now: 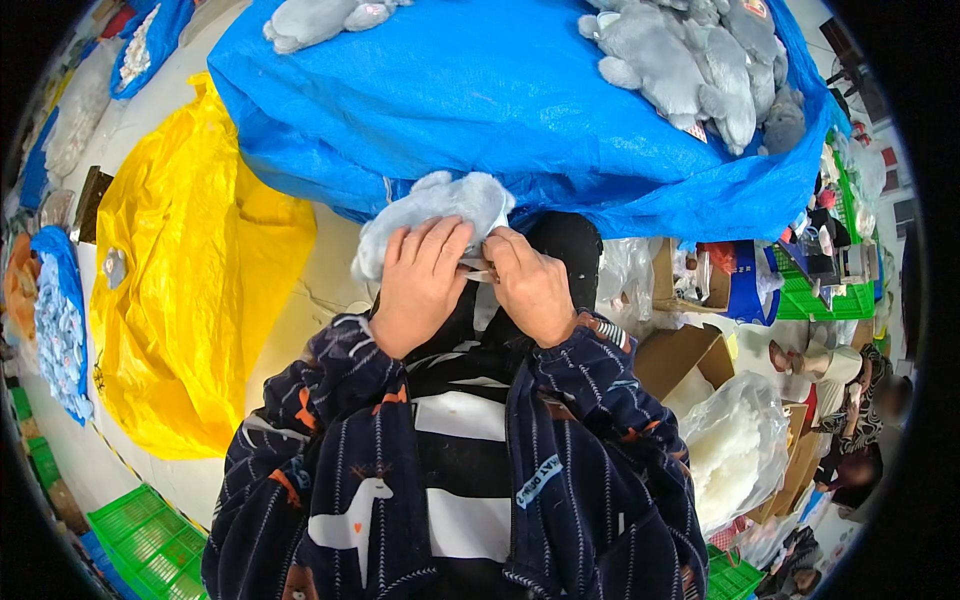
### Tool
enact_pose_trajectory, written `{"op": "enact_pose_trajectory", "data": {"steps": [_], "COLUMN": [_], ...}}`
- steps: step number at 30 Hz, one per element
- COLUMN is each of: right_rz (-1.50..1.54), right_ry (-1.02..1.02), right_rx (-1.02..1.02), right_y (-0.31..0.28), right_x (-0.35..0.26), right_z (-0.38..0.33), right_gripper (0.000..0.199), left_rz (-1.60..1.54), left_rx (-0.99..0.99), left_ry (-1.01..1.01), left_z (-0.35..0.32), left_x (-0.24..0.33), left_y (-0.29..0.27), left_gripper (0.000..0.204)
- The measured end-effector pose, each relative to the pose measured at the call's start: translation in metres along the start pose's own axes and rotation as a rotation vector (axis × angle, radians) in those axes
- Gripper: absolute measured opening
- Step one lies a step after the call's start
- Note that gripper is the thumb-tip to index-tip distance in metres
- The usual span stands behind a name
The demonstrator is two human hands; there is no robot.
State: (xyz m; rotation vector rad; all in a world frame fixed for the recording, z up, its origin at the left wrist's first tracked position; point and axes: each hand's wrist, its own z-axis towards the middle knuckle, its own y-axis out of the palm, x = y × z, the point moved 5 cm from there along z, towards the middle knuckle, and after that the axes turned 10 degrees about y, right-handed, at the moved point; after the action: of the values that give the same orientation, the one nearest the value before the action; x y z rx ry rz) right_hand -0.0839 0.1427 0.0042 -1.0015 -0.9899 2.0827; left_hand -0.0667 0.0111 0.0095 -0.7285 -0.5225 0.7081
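Observation:
A grey plush toy rests over my lap, in front of the blue sheet. The fingers of my left hand lie over its near side and grip it. At the toy's right end my right hand is closed, its thumb and fingers pinching the edge. A small pale strip shows between the two hands; whether it is a label or part of the toy I cannot tell. More grey plush toys lie heaped at the far right of the blue sheet, and another plush toy lies at its far left.
A yellow sack lies on the floor to the left, with a green crate nearer me. To the right are a cardboard box and a clear bag of white stuffing. Other people sit beyond, at the far right.

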Motion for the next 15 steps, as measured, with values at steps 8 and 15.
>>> {"op": "enact_pose_trajectory", "data": {"steps": [8,15], "right_rz": [0.177,0.42], "right_ry": [0.112,0.247], "right_rx": [-0.06,0.024], "right_y": [0.0,-0.001], "right_x": [0.007,0.021], "right_z": [-0.003,0.0], "right_gripper": [0.025,0.019], "left_rz": [0.01,-0.129], "left_rx": [-0.085,-0.078], "left_ry": [0.068,0.064], "left_z": [-0.007,-0.003], "left_x": [-0.018,-0.019], "left_y": [0.031,0.016], "left_gripper": [0.041,0.038]}}
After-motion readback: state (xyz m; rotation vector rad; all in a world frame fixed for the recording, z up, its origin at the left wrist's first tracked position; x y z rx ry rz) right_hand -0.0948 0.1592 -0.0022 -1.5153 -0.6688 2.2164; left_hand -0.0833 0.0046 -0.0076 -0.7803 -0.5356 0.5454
